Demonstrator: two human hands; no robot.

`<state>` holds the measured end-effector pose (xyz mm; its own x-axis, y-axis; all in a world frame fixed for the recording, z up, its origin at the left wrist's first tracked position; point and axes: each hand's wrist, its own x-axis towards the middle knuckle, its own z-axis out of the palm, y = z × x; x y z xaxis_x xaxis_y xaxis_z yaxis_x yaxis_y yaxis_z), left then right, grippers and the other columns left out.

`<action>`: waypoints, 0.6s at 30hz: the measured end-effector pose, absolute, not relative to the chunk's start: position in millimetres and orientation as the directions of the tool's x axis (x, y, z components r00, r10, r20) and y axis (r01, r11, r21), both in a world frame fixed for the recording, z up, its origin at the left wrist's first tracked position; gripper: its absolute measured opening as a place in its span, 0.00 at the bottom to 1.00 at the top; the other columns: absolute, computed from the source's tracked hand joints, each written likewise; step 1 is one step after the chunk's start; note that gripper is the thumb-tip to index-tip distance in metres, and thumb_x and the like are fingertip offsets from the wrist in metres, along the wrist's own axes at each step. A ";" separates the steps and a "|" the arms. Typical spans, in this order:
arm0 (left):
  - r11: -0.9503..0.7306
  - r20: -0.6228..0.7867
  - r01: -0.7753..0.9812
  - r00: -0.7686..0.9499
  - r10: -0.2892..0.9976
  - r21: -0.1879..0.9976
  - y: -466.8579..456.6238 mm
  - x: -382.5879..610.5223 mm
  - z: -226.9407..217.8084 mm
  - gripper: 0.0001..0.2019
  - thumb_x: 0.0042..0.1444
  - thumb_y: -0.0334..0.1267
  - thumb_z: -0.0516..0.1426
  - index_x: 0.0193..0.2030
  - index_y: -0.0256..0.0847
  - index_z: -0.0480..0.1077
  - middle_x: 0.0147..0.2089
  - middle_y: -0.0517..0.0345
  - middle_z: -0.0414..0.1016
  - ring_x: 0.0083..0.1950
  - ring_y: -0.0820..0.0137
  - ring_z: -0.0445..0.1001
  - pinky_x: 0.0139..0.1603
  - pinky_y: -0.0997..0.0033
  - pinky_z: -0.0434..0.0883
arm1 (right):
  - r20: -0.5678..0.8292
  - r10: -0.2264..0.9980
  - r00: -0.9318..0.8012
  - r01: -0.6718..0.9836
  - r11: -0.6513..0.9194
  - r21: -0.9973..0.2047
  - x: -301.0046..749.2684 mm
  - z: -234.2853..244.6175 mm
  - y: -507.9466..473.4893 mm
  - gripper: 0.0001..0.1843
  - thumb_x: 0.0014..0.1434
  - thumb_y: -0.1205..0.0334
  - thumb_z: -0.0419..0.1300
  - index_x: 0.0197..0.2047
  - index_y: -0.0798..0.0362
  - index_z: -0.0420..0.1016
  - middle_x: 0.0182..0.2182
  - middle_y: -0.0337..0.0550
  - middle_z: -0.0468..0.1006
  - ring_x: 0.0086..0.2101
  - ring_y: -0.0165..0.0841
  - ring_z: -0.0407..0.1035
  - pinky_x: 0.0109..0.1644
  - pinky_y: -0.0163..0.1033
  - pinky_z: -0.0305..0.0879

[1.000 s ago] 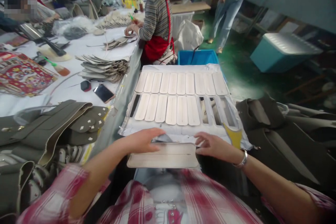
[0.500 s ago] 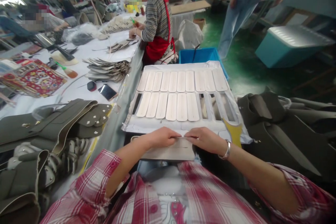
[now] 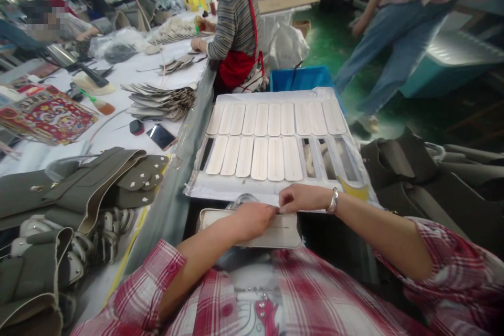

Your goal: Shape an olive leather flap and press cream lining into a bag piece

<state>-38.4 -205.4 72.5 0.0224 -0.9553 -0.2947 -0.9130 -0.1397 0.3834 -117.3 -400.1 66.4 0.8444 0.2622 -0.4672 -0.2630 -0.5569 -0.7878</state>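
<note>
A bag-like piece (image 3: 285,237) with a cream panel and a thin slit lies close to my body, below a board (image 3: 244,185) covered in white cloth. My left hand (image 3: 254,219) is closed on the piece's upper edge, its forearm across the left part. My right hand (image 3: 297,198) pinches at that same edge with thumb and forefinger, fingertips close to those of the left. Whatever small part lies between the fingertips is hidden. On the board, cream rounded strips (image 3: 275,158) with centre slits lie in two rows. A clear loop (image 3: 244,199) shows behind my left hand.
Grey-green bag pieces (image 3: 129,168) and a phone (image 3: 161,136) lie on the left table; more grey-green pieces (image 3: 394,168) are at right. A yellow piece (image 3: 354,189) sits at the board's corner. Behind are a blue crate (image 3: 303,79), a seated co-worker (image 3: 236,26) and a walking person (image 3: 397,37).
My left hand has shifted slightly down and right, while my right hand has moved slightly up and left. The piece sits a little lower and further right. The walking person has moved nearer.
</note>
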 end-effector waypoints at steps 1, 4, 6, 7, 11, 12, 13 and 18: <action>-0.135 -0.286 -0.914 0.021 -0.958 0.383 -205.1 -37.6 70.5 0.14 0.58 0.30 0.45 0.47 0.37 0.65 0.44 0.49 0.74 0.43 0.62 0.73 0.42 0.66 0.70 | -0.479 0.279 0.833 -0.263 -0.562 -0.784 -113.0 66.5 -399.5 0.15 0.46 0.52 0.60 0.29 0.57 0.71 0.24 0.41 0.71 0.26 0.31 0.64 0.30 0.34 0.58; -0.106 -0.262 -0.907 -0.005 -0.965 0.407 -204.6 -32.6 67.5 0.17 0.57 0.30 0.45 0.53 0.37 0.63 0.47 0.49 0.72 0.46 0.62 0.73 0.44 0.66 0.69 | -0.500 0.303 0.811 -0.251 -0.591 -0.766 -102.1 66.7 -397.1 0.13 0.45 0.55 0.60 0.29 0.57 0.71 0.22 0.41 0.71 0.25 0.31 0.64 0.29 0.34 0.57; -0.098 -0.275 -0.892 -0.031 -0.961 0.442 -204.1 -25.5 71.1 0.19 0.57 0.29 0.46 0.56 0.37 0.62 0.50 0.48 0.71 0.48 0.62 0.72 0.47 0.66 0.68 | -0.517 0.321 0.794 -0.257 -0.593 -0.763 -96.7 67.3 -397.0 0.14 0.45 0.55 0.61 0.31 0.58 0.73 0.24 0.42 0.73 0.27 0.32 0.65 0.29 0.34 0.58; -0.110 -0.294 -0.880 -0.035 -0.955 0.462 -203.3 -20.5 74.7 0.21 0.57 0.29 0.46 0.57 0.36 0.61 0.51 0.48 0.71 0.48 0.62 0.72 0.48 0.66 0.68 | -0.521 0.330 0.787 -0.256 -0.594 -0.763 -94.7 67.6 -397.7 0.15 0.45 0.55 0.61 0.33 0.59 0.74 0.26 0.43 0.74 0.28 0.33 0.66 0.31 0.34 0.59; -0.176 -0.381 -0.820 -0.055 -0.923 0.544 -194.0 4.3 91.2 0.21 0.57 0.31 0.46 0.58 0.39 0.61 0.51 0.50 0.71 0.48 0.64 0.72 0.48 0.70 0.68 | -0.530 0.392 0.751 -0.255 -0.569 -0.782 -93.1 66.6 -403.1 0.21 0.49 0.52 0.59 0.41 0.60 0.77 0.34 0.44 0.77 0.35 0.36 0.68 0.40 0.35 0.61; -0.180 -0.393 -0.812 -0.066 -0.917 0.555 -190.6 9.6 93.6 0.20 0.57 0.31 0.46 0.57 0.39 0.62 0.51 0.51 0.71 0.49 0.65 0.72 0.48 0.70 0.67 | -0.535 0.405 0.742 -0.271 -0.547 -0.792 -93.9 65.4 -404.2 0.23 0.50 0.51 0.59 0.42 0.60 0.77 0.36 0.45 0.77 0.37 0.36 0.69 0.42 0.35 0.61; -0.177 -0.401 -0.809 -0.078 -0.913 0.561 -187.4 13.9 94.6 0.19 0.58 0.31 0.46 0.56 0.40 0.63 0.51 0.52 0.71 0.49 0.65 0.71 0.49 0.71 0.67 | -0.540 0.417 0.732 -0.296 -0.519 -0.802 -94.9 63.8 -404.8 0.24 0.51 0.50 0.59 0.44 0.61 0.77 0.38 0.45 0.77 0.38 0.37 0.69 0.44 0.36 0.61; -0.160 -0.381 -0.827 -0.070 -0.922 0.539 -178.0 15.0 82.6 0.18 0.58 0.29 0.46 0.55 0.38 0.64 0.52 0.50 0.70 0.51 0.64 0.70 0.52 0.70 0.66 | -0.511 0.491 0.706 -0.348 -0.387 -0.854 -96.7 53.8 -398.4 0.28 0.56 0.48 0.57 0.53 0.60 0.72 0.46 0.44 0.74 0.44 0.39 0.67 0.50 0.37 0.59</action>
<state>15.0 -178.0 82.6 -0.0696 -0.9218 -0.3814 -0.8271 -0.1604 0.5386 -96.7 -398.4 53.8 0.7059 0.4909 -0.5106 -0.3482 -0.3873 -0.8537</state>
